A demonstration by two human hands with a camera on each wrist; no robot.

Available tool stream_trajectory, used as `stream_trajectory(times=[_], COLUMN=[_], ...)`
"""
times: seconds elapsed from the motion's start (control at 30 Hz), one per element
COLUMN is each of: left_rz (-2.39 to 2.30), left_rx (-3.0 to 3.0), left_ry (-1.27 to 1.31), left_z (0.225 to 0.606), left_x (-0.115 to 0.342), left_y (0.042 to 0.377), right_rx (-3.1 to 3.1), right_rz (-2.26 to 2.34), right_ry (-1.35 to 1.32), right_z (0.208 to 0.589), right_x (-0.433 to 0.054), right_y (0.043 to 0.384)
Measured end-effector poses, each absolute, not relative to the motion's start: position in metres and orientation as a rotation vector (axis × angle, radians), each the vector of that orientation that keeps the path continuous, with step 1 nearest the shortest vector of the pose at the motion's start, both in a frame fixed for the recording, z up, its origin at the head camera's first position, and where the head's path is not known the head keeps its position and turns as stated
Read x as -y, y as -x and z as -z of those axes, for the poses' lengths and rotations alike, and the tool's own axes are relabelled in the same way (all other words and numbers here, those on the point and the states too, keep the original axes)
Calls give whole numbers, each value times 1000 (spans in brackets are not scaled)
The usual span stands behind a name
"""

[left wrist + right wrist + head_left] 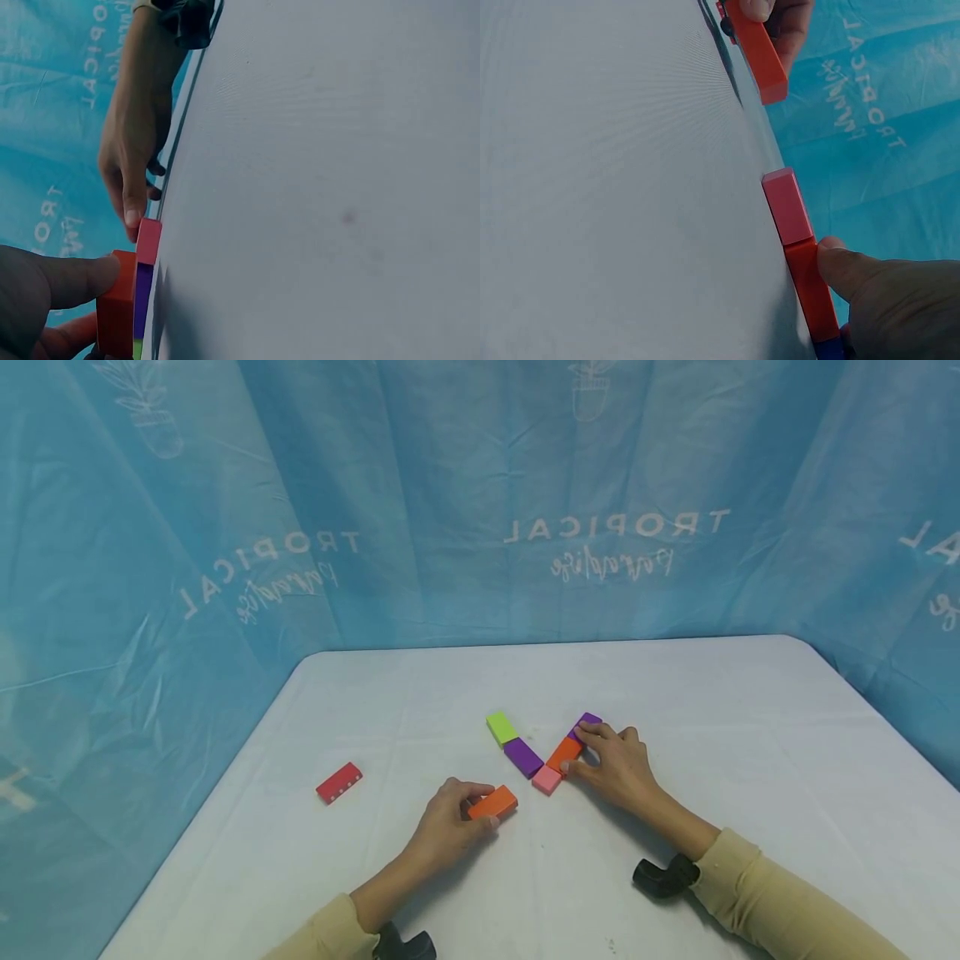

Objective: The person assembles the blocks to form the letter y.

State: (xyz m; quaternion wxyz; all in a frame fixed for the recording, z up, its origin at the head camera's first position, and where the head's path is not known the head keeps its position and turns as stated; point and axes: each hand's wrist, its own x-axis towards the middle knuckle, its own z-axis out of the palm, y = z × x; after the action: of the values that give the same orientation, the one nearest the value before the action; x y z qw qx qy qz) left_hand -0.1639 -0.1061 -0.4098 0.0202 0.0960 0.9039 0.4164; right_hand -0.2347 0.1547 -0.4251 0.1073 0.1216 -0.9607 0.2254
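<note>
In the head view my left hand (448,823) holds an orange block (495,803) between thumb and fingers, just left of a V-shaped row. The left wrist view shows its thumb on that orange block (117,315). My right hand (618,768) touches the row's right arm, thumb beside another orange block (564,753) and a fingertip at a purple block (588,720). A pink block (547,780) lies at the V's near point. On the left arm are a second purple block (522,757) and a lime green block (501,728).
A red block (339,782) with small white marks along its side lies apart at the left. The white-covered table (750,718) has rounded far corners. Blue printed curtains (450,527) hang behind and beside it. Black curved pieces (666,877) sit at both wrists.
</note>
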Motion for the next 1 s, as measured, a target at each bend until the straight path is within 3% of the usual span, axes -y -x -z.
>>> stream_trajectory(times=[1.0], left_rz=[-1172], left_rx=[-2866], left_ry=[-349], left_z=[414], left_x=[68], left_y=[169], right_rx=[2777], right_rz=[-672], right_ry=[-381], right_z=[424], right_x=[-156], right_y=[233])
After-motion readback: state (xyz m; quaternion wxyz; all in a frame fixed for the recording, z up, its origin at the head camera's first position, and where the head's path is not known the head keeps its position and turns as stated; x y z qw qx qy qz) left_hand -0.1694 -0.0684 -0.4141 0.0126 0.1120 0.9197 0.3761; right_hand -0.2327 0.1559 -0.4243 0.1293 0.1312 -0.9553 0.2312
